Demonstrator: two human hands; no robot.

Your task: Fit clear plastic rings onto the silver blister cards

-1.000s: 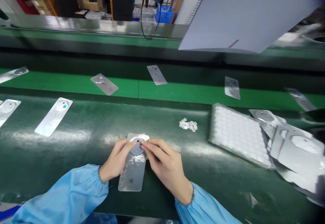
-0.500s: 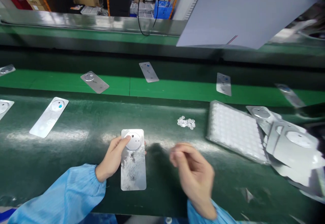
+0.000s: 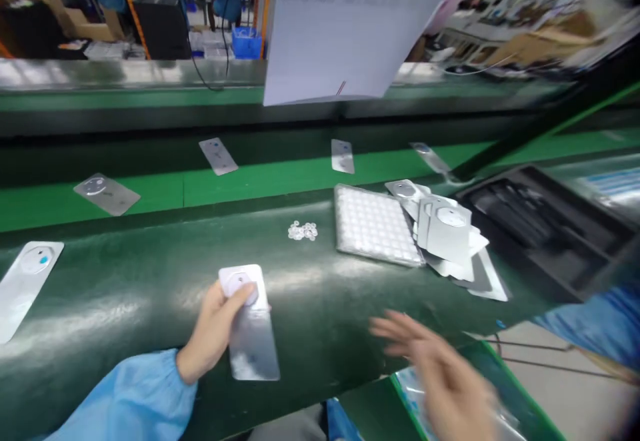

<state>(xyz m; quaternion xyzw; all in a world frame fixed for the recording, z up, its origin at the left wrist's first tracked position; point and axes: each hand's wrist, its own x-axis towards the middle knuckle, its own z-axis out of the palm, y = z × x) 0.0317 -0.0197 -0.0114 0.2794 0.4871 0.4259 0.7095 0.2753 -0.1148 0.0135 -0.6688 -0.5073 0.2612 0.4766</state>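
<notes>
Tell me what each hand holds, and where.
The left hand grips a long rectangular silver metal plate by its top end; the blurred right hand appears empty.

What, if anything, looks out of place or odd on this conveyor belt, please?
The metal plates heaped beside the tray look odd: they overlap at angles, while the other plates on the belt lie singly and spaced apart.

No words, numbers or brand names can be read anywhere in this view. The large white sheet [image 3: 340,34] hanging above the far side of the conveyor carries rows of small dark print near its top edge, but they are too blurred and tiny to read.
</notes>
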